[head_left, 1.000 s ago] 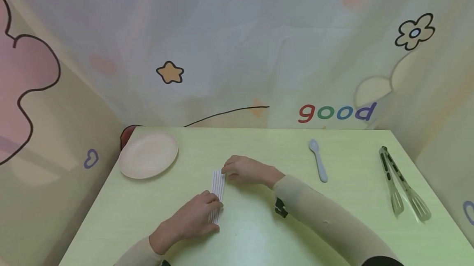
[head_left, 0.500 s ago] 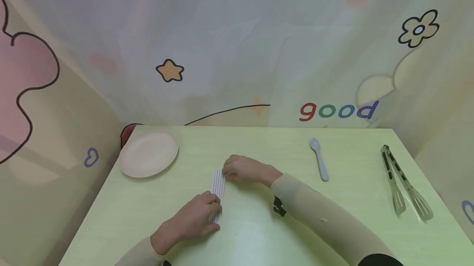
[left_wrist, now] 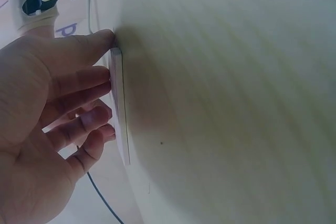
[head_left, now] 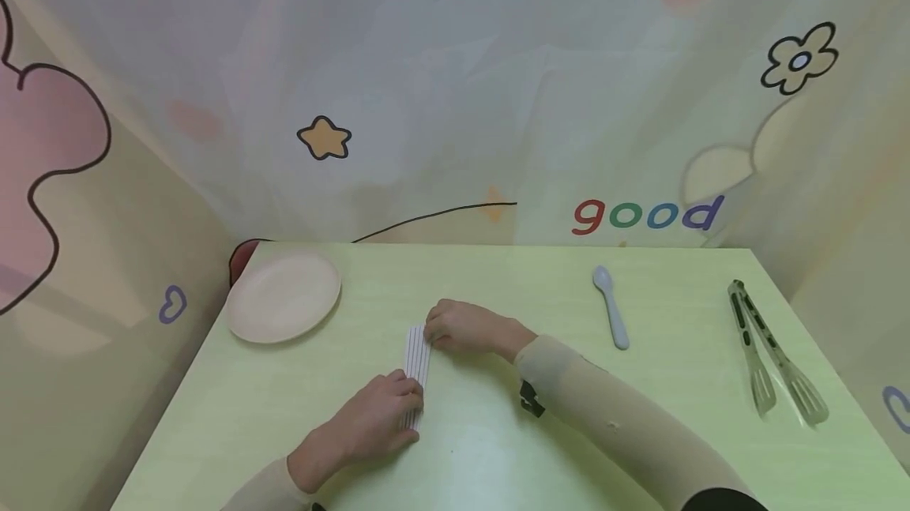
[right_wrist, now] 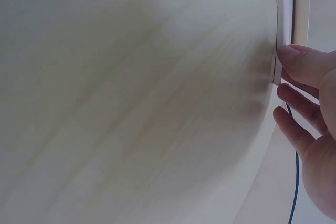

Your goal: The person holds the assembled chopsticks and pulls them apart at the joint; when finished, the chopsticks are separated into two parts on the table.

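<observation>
Both hands have hardly moved since before. The left hand (head_left: 366, 420) grips the striped strip (head_left: 416, 349) under its bent fingers; the right hand (head_left: 465, 327) pinches the far end. Beyond the right hand, the cloth (head_left: 441, 100) says "good" (head_left: 648, 215) in colored letters.

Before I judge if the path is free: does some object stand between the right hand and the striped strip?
Nothing visible does: the right hand touches the striped strip at its far end. The spoon lies to the right, the plate to the left; neither is between.
</observation>
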The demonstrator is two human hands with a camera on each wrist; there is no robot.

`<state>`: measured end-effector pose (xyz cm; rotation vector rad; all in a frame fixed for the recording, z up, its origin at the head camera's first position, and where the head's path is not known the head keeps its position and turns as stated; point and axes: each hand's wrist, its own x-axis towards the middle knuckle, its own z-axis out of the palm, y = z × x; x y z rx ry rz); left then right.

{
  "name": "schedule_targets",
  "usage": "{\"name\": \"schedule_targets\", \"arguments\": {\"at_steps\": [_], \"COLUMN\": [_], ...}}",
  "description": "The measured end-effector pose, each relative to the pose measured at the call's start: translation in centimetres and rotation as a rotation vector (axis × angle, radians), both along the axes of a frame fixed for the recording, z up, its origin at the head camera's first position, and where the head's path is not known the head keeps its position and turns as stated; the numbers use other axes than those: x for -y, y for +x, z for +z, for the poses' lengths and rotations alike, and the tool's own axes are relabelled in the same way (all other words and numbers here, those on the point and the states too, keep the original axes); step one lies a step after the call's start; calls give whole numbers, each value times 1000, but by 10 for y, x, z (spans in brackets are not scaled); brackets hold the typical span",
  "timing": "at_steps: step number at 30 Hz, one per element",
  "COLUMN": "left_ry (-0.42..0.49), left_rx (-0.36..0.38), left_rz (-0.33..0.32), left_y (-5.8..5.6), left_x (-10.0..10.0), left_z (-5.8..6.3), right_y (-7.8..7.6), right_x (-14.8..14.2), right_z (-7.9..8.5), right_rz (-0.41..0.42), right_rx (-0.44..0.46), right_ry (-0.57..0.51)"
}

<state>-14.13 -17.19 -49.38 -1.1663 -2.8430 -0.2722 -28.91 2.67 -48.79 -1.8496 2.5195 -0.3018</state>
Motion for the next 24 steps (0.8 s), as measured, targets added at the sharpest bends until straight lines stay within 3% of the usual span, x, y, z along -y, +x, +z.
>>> {"name": "schedule_targets", "arguments": {"at_steps": [13, 24], "left_ry": [-26, 21], "left_rx": [-6, 56], "left_rz": [-34, -43], "left_y": [1, 2], "left_x": [-5, -7], "left_z": [0, 1], "right_y": [2, 4], "right_x": [4, 4], "right_z": [-2, 0], "right_rz": [-80, -44], "right_rx": [-31, -83], "right_ry": [105, 107]}}
